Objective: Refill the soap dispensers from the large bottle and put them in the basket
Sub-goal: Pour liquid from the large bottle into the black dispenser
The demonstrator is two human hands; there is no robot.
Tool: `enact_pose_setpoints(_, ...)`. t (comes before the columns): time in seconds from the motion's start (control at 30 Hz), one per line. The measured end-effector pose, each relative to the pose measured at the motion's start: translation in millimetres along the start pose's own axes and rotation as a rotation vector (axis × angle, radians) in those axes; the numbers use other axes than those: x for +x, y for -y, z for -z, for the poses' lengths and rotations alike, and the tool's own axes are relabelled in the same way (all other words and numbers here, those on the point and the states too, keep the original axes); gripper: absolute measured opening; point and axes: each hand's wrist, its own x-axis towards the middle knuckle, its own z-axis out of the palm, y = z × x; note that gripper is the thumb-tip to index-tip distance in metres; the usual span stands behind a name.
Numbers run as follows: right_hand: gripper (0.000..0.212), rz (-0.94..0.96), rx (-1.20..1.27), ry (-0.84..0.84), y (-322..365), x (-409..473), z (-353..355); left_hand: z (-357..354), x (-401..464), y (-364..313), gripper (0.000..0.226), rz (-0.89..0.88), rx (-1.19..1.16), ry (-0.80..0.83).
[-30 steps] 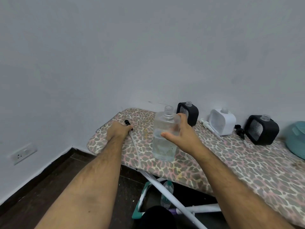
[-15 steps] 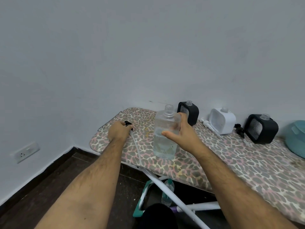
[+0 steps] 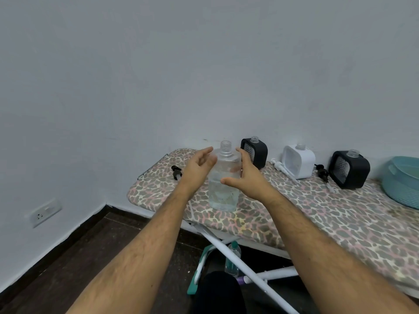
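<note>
A large clear bottle, neck uncapped and part full of clear liquid, stands upright on the leopard-print ironing board. My right hand wraps its right side, thumb across the front. My left hand hovers open at the bottle's left shoulder. A black pump head with a tube lies on the board to the left. Along the wall stand three uncapped dispensers: black, white, black. A teal basket sits at the far right.
A white pump and a black pump lie between the dispensers. Close behind the board is the wall, with a socket low on the left. Under the board are white legs and a small water bottle.
My left hand let go of the black pump on the board and moved right and up to the large bottle's shoulder. My right hand stayed on the bottle.
</note>
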Motion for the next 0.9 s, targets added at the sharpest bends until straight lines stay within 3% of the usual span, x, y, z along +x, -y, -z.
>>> enact_pose_setpoints(0.07, 0.103, -0.006, 0.026, 0.011, -0.1, -5.1, 1.2, -3.2, -4.7, 1.9, 0.085, 0.008, -0.012, 0.065)
enact_pose_setpoints(0.2, 0.090, -0.040, 0.084, 0.030, -8.0, -14.3, 3.0, -8.8, -14.5, -0.9, 0.082, 0.003, -0.015, 0.056)
enact_pose_setpoints(0.33, 0.070, -0.087, 0.083, 0.026, -20.9, -18.2, 3.5, -19.9, -29.6, 2.7, 0.078, -0.034, 0.093, -0.177)
enact_pose_setpoints(0.5, 0.064, -0.113, 0.073, -0.006, -34.6, -27.4, 7.3, -43.5, -69.8, 8.2, 0.027, -0.171, 0.226, -0.521)
enact_pose_setpoints(0.7, 0.046, -0.140, 0.048, -0.098, -53.8, -41.5, 27.6, -92.2, -100.2, 5.4, 0.005, -0.255, 0.254, -0.301)
enact_pose_setpoints(0.9, 0.034, -0.187, 0.027, -0.260, -76.8, -48.5, 65.1, -141.2, -86.8, 2.5, 0.025, -0.097, 0.101, -0.157)
